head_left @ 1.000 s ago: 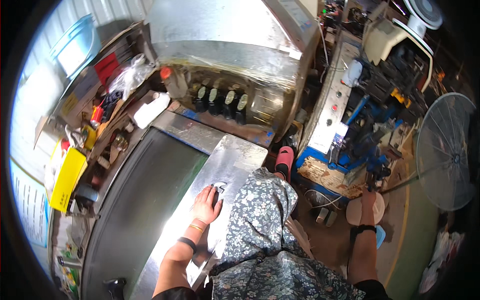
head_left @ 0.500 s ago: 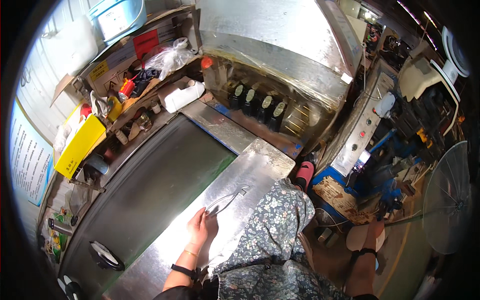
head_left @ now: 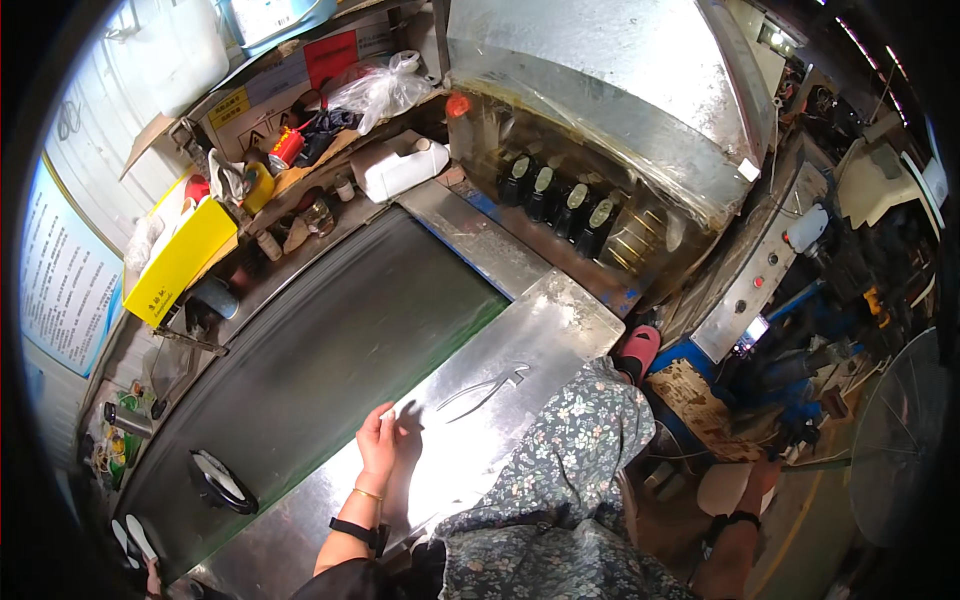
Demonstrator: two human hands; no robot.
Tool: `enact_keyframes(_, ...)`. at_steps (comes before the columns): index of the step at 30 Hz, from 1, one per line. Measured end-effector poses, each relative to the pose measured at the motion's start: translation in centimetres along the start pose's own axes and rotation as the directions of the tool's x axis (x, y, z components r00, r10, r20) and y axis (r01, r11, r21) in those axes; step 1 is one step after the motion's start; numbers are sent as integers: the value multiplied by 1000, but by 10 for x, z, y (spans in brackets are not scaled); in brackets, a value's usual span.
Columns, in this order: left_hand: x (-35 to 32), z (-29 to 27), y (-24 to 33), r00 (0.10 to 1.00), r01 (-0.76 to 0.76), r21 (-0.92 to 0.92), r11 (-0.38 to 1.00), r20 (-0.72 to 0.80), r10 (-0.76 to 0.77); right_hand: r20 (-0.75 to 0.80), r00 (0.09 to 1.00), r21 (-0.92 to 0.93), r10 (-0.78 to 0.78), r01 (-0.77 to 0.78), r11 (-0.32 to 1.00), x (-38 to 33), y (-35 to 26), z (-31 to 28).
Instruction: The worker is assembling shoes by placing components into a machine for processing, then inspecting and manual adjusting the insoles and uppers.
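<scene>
A pair of metal pincers (head_left: 516, 375) with thin curved handles lies on the shiny metal tabletop (head_left: 556, 309). To its left, my left hand (head_left: 377, 438) hovers over the metal near the belt's edge, fingers curled in, nothing seen in them. My right arm reaches to the lower right, where my right hand (head_left: 765, 470) is small and dim beside a pale round seat (head_left: 725, 490); its fingers cannot be made out. On the dark belt (head_left: 350, 330) a black-and-white shoe piece (head_left: 222, 482) lies at the near left.
Another person's hand (head_left: 153, 577) is at the lower left, beside white-and-black shoe pieces (head_left: 135, 540). Several black shoe pieces (head_left: 573, 212) stand inside the metal hood at the belt's far end. A yellow box (head_left: 180, 260) and white jug (head_left: 402, 168) sit along the left shelf.
My left hand has let go of the pincers, which now lie on the metal, and has drawn back left. The view has shifted. Another person's hand has appeared at the lower left.
</scene>
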State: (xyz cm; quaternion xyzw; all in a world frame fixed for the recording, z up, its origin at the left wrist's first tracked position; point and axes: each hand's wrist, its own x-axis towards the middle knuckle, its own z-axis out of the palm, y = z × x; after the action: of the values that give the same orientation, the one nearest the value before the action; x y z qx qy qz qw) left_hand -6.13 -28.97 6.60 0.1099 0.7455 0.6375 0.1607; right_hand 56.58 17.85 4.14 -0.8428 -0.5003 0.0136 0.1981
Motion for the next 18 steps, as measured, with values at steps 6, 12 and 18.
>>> enact_keyframes(6,12,-14,-17,996,-66,158,985,-41,74,-159,985,16,-63,66,998,29,-16,30)
enact_keyframes(12,0,-99,-9,965,-79,570,818,-162,206,117,835,155,-538,520,840,-50,-180,20)
enact_keyframes(18,-13,-275,-38,625,640,728,248,-680,383,239,607,313,-758,691,652,-82,-222,2)
